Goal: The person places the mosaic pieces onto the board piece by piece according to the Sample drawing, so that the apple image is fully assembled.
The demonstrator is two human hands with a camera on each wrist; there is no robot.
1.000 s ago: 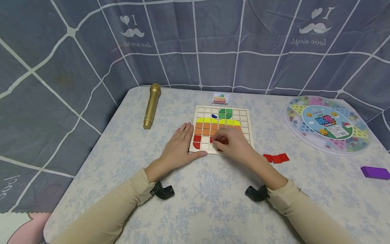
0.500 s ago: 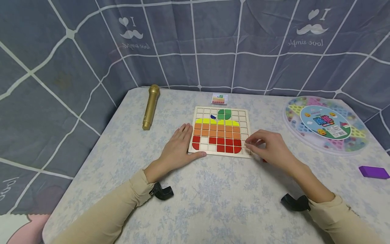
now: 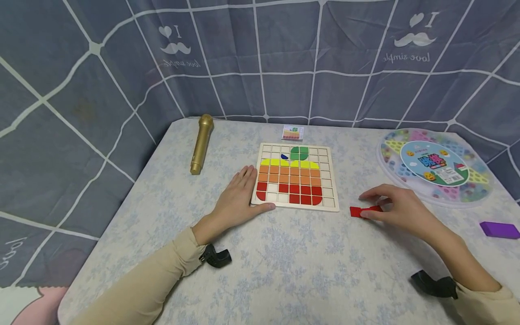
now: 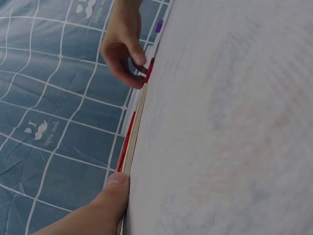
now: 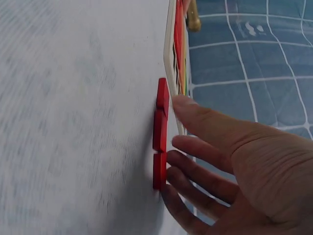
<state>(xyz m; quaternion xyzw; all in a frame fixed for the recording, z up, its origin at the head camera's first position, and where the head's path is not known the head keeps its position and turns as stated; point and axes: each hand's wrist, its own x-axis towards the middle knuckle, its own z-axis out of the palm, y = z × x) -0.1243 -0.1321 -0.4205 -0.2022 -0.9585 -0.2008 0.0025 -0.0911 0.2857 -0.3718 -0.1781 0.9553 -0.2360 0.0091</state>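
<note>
A wooden grid board point(image 3: 327, 180) lies on the table with yellow, orange, red, green and blue tiles set in its cells. In the lower left part, a few bare cells show among the red tiles. My left hand point(image 3: 235, 194) lies flat along the board's left side, its thumb by the near corner. To the right of the board, my right hand point(image 3: 400, 210) hovers over loose red square tiles point(image 3: 355, 211), thumb and fingers apart. In the right wrist view three red tiles point(image 5: 160, 129) lie in a row beside the fingertips, with no tile pinched.
Behind the board sits a small picture card point(image 3: 293, 132). A gold microphone point(image 3: 201, 144) lies at the left. A round clear case of beads point(image 3: 390, 174) stands at the back right, and a purple block point(image 3: 499, 229) near the right edge. Grey checked cloth hangs behind.
My right hand has left the board and moved right to the loose red tiles. More red tiles now show in the lower rows where it was. My left hand has stayed put.
</note>
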